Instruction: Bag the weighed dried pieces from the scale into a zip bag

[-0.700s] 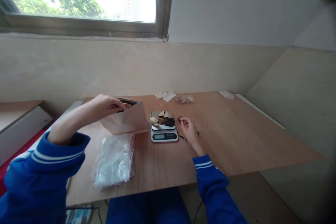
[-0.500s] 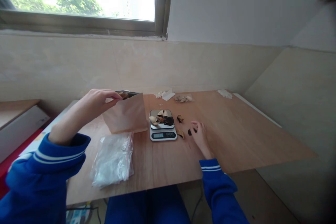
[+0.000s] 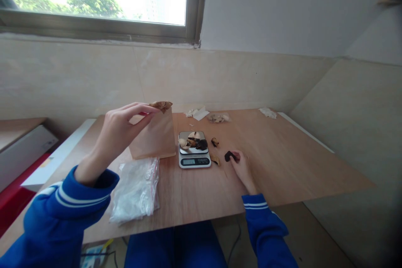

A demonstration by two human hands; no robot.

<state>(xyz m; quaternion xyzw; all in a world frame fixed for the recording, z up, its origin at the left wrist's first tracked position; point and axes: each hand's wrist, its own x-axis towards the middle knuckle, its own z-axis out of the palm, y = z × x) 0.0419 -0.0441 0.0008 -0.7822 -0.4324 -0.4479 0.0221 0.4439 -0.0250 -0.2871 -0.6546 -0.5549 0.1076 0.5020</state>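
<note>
My left hand [image 3: 124,123] is raised above the upright brown paper bag [image 3: 153,138], pinching a brown, wrinkled dried piece [image 3: 162,105] between thumb and fingers. Low over the table on the right, my right hand [image 3: 242,166] grips a small black dried piece [image 3: 229,156] with its fingertips. Between the hands stands a white kitchen scale [image 3: 195,162]. Its plate carries several dried pieces [image 3: 193,140], cream, brown and black. The display is lit, but its digits are too small to read. Two loose brown pieces, one a curled piece [image 3: 215,142] and one a tan piece [image 3: 215,159], lie right of the scale.
A stack of clear zip bags [image 3: 135,192] lies in front of the paper bag. Along the back edge are white paper scraps [image 3: 201,113], a clear bag of pale pieces [image 3: 219,117] and a crumpled tissue [image 3: 268,112]. The wall [image 3: 238,79] borders the table behind.
My left hand has come up out of the paper bag's mouth with the brown piece. My right hand has turned slightly, and the black piece shows more clearly in its fingers.
</note>
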